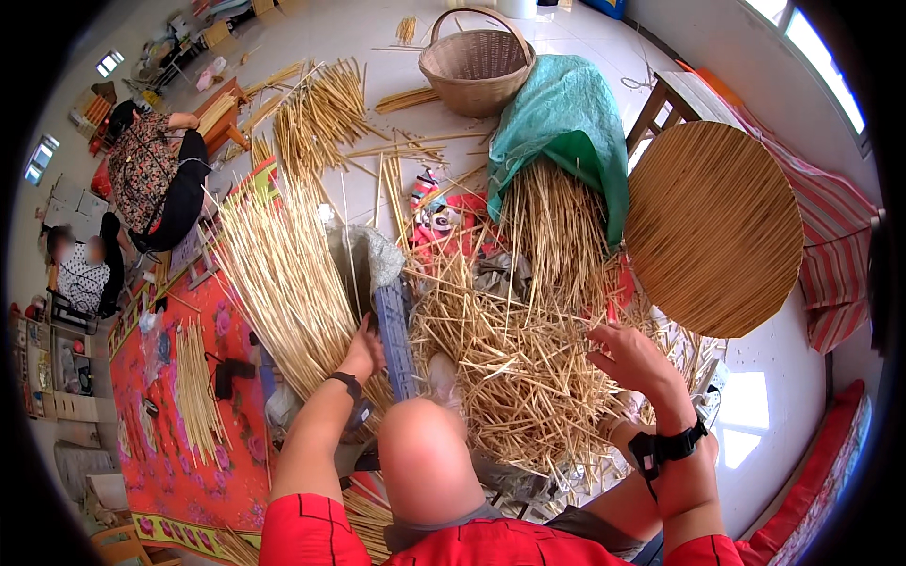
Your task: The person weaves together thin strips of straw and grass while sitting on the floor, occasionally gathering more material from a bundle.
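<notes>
The left hand [363, 351] reaches down beside the long pale stalks [283, 274], fingertips hidden, grip unclear; the right hand [629, 357], wrist bent, fingers partly curled, is at the straw heap's [528, 377] edge, perhaps pinching a stalk, I can't tell. Red flowered matting [247, 415] covers part of the glossy floor [599, 42].

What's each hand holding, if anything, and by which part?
Left hand: beside the lower right side of the long straw bundle; a grip can't be made out. Right hand: at the loose straw pile; whether it pinches any can't be told.
</notes>
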